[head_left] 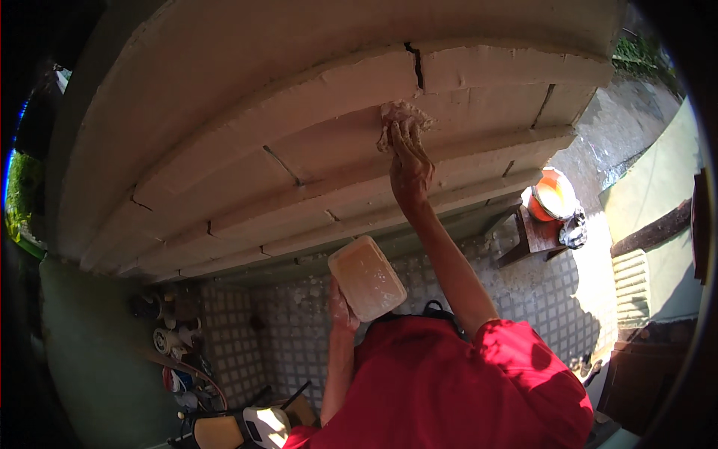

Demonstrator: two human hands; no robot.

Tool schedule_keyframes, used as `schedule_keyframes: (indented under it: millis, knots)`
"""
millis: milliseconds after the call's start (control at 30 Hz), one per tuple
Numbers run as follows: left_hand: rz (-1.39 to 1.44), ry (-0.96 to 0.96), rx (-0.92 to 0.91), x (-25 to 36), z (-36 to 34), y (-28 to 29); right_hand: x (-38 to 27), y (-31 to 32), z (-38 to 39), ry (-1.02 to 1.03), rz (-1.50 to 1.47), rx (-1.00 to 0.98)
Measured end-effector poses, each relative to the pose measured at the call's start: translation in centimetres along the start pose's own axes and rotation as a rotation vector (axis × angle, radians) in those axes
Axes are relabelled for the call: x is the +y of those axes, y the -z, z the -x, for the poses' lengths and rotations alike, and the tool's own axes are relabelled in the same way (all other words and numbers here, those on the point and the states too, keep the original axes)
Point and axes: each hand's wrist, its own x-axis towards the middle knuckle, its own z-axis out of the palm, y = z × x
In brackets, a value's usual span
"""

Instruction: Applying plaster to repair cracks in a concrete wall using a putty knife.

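My right hand reaches up with its fingers closed on a ragged, wet-looking beige wad, which looks like plaster-soaked fibre or cloth. It presses this wad against the stepped plaster moulding, just below a dark crack. Lower down, my left hand grips a shallow rectangular plastic tub by its side. The tub is pale and smeared with whitish residue. Some fingers of the left hand are hidden behind it. Short dark gaps run across the moulding's bands at several places.
An orange bucket with pale residue stands on a dark wooden stool at the right, with a crumpled plastic bag beside it. Shoes and mixed items line the green wall at left. A chair is at the lower left, on the patterned tile floor.
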Motion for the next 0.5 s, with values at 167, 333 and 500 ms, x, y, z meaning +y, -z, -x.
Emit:
schedule_keyframes:
  millis: [167,333,500]
  knots:
    - [0.036,-0.007,-0.003,0.3,0.1,0.6,-0.2,1.9,2.0,0.180,-0.013,-0.174]
    - [-0.017,-0.042,0.023,0.9,1.1,-0.7,-0.3,6.0,1.6,-0.389,-0.458,-0.299]
    - [0.014,-0.040,0.011,0.4,0.0,0.7,2.0,3.4,-1.0,-0.657,-0.933,-0.307]
